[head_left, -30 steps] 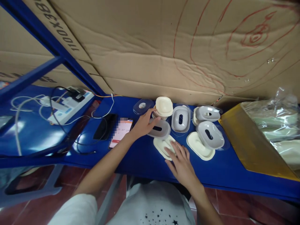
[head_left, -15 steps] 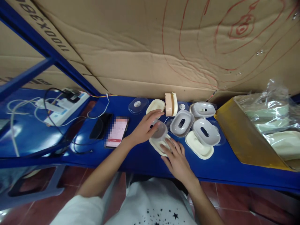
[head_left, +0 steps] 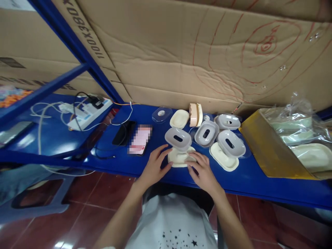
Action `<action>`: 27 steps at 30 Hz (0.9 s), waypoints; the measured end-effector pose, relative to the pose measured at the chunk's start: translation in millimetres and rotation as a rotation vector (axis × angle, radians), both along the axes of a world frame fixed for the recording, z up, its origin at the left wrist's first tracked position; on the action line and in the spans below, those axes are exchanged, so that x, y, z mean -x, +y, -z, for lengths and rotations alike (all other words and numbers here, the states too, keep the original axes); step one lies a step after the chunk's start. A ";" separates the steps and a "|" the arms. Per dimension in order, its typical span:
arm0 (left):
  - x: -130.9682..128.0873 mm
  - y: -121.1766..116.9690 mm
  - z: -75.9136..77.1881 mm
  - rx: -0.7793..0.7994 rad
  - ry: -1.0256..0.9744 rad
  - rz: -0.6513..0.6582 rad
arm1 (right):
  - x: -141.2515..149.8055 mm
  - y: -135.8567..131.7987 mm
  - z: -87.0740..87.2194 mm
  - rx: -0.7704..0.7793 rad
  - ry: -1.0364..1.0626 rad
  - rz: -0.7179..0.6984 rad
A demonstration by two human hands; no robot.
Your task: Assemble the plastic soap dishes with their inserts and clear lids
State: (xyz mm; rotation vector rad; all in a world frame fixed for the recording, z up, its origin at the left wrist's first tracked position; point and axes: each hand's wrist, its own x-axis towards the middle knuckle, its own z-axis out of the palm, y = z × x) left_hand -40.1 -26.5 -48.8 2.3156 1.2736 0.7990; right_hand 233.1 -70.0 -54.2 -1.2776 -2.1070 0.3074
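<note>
Cream oval tray [head_left: 178,159] and the articles around it on a blue surface [head_left: 249,173], viewed from the head. The tray lies near the front edge, directly before the person, between the two hands. The left hand [head_left: 155,166] is at its left end, thumb and fingers spread apart; whether the fingertips touch the rim cannot be told. The right hand [head_left: 203,169] has its curved fingers over the right end, the thumb parted from them.

Just behind, a slotted grey dish [head_left: 182,145] overlaps the tray's rear edge. Farther back lie a shallow cream piece [head_left: 179,119] and, to its right, a peach block [head_left: 193,116] standing beside a cream piece on edge. A second grey dish [head_left: 211,130] sits right of the first; a third [head_left: 238,143] rests partly over another cream tray [head_left: 224,160], and a fourth [head_left: 233,121] stands near the back.

At left rear is a clear lid [head_left: 162,114] bearing a round label. In front of it and to the left are a lit phone [head_left: 141,140], a dark phone [head_left: 123,133] and, beyond them, a white power strip [head_left: 89,114] with cables. At right, an open box [head_left: 261,148] contains pale pieces, some in clear plastic. A cardboard wall [head_left: 155,62], marked with red curves, forms the background.
</note>
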 end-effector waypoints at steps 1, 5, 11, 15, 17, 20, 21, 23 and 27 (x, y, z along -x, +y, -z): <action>-0.4 0.6 -0.9 -0.006 0.009 0.014 | 0.0 -0.6 -0.1 -0.012 0.005 0.000; -2.5 3.8 -2.3 -0.015 0.080 0.085 | -1.4 -2.2 3.3 -0.008 0.091 0.071; -7.0 0.7 6.8 -0.056 0.153 0.085 | -5.9 -1.3 12.5 0.025 0.200 0.200; -5.7 -0.8 6.4 -0.077 0.162 0.083 | -8.1 0.4 10.6 0.026 0.232 0.201; -3.1 -2.7 4.9 -0.081 0.164 0.094 | -9.2 0.0 8.3 0.030 0.252 0.219; 5.7 -7.0 10.8 -0.078 0.181 0.113 | -10.8 -5.9 12.3 0.065 0.293 0.268; 10.2 -8.5 16.1 -0.081 0.202 0.104 | -11.0 -9.8 16.9 0.090 0.296 0.276; 20.6 -11.2 30.5 -0.121 0.253 0.110 | -10.5 -19.7 30.2 0.161 0.291 0.279; 36.0 -11.6 49.8 -0.279 0.319 0.192 | -5.9 -34.7 51.6 0.132 0.335 0.328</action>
